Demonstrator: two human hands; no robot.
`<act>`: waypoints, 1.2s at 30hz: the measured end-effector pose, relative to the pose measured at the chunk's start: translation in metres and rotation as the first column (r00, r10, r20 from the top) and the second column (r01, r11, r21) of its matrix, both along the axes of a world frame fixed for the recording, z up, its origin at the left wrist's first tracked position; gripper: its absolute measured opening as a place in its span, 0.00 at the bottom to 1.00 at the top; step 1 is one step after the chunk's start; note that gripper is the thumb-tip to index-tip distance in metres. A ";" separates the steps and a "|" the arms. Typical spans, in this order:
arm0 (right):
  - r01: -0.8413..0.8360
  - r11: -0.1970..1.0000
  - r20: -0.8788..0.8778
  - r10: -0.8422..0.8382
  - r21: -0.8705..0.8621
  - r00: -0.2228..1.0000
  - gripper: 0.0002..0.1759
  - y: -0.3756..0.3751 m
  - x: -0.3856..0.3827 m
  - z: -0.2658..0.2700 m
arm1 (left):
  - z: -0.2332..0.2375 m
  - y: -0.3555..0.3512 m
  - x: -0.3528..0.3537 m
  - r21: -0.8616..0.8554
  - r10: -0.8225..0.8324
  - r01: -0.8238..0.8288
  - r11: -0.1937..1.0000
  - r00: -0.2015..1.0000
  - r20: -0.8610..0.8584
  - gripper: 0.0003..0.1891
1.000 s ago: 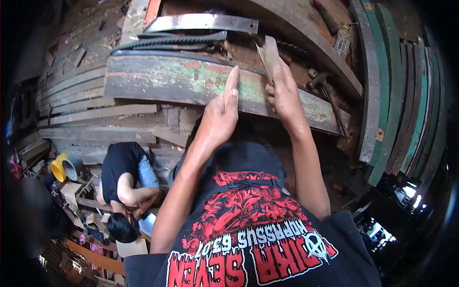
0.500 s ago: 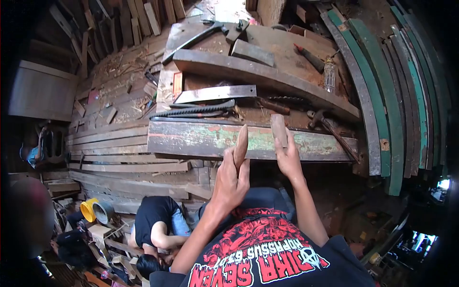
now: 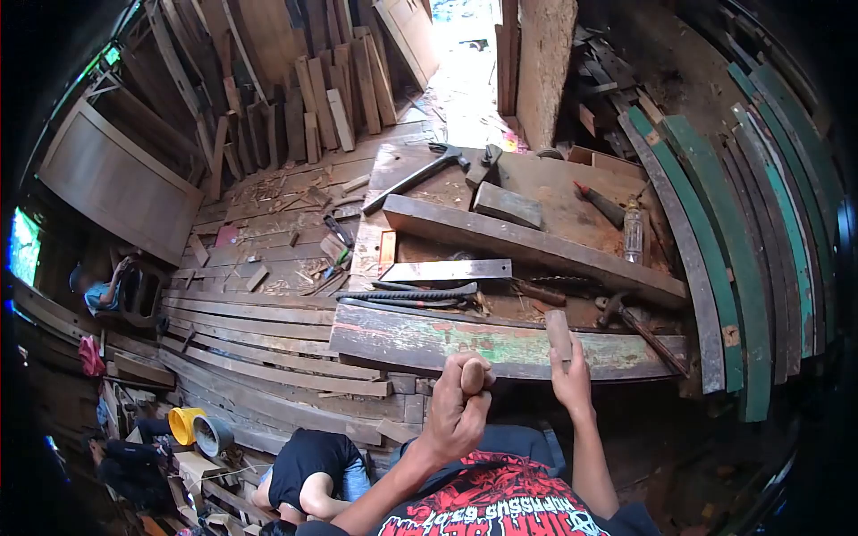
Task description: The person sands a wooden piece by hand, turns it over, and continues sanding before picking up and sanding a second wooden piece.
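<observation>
My left hand [image 3: 454, 413] is closed around a brown wooden piece [image 3: 475, 376], whose rounded end points up toward me. To its right, my right hand [image 3: 572, 375] grips a small flat greyish-brown block [image 3: 559, 334] that sticks up past the fingers. Both hands are held just in front of the near edge of the bench, by a thick beam [image 3: 420, 338] with flaking green and white paint. Behind the beam lie a try square [image 3: 451, 270], dark twisted rods [image 3: 411, 296] and a claw hammer [image 3: 639, 330].
A long plank [image 3: 536, 243] stands on edge across the bench. Beyond it lie another hammer [image 3: 416, 179], a wooden block [image 3: 508, 205] and a glass bottle [image 3: 634, 234]. Green-painted boards [image 3: 706, 241] are stacked at right. A person in black [image 3: 308, 464] bends low at left.
The view has tilted up, so the bench sits lower in it. My left hand has turned the wooden piece from upright to end-on toward me. My right hand still holds the block.
</observation>
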State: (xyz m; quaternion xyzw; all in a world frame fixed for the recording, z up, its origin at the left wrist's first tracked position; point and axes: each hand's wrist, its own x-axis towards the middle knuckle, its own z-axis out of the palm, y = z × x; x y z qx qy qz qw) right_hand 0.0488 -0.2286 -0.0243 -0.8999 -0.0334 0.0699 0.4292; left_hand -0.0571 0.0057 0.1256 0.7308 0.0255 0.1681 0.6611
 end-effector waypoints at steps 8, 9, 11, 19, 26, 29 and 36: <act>0.019 1.000 0.006 -0.019 -0.009 1.000 0.32 -0.008 -0.006 -0.011 | 0.034 0.020 0.030 0.196 0.000 -0.065 0.978 0.949 0.314 0.20; 0.016 1.000 0.014 -0.016 -0.006 1.000 0.32 -0.010 -0.005 -0.014 | 0.038 0.023 0.033 0.213 -0.012 -0.064 0.975 0.941 0.337 0.20; 0.008 1.000 0.030 -0.009 0.002 1.000 0.33 -0.011 -0.005 -0.019 | 0.048 0.029 0.038 0.247 -0.036 -0.065 0.967 0.923 0.383 0.20; 0.026 0.999 0.007 -0.026 -0.035 1.000 0.33 -0.010 -0.003 -0.016 | 0.088 0.037 0.035 0.261 -0.036 -0.079 0.962 0.912 0.409 0.15; 0.034 0.998 0.056 -0.031 -0.046 0.998 0.31 -0.008 -0.003 -0.020 | 0.064 0.039 0.027 -0.294 0.021 0.078 0.953 0.948 0.318 0.19; 0.036 0.998 0.048 -0.034 -0.045 0.998 0.31 -0.008 -0.001 -0.019 | 0.062 0.042 0.024 -0.768 -0.021 0.093 0.634 0.994 0.103 0.21; 0.064 0.997 0.051 -0.062 -0.039 0.997 0.30 -0.006 -0.003 -0.018 | 0.039 0.057 0.019 -0.921 -0.024 -0.058 0.385 0.997 -0.072 0.17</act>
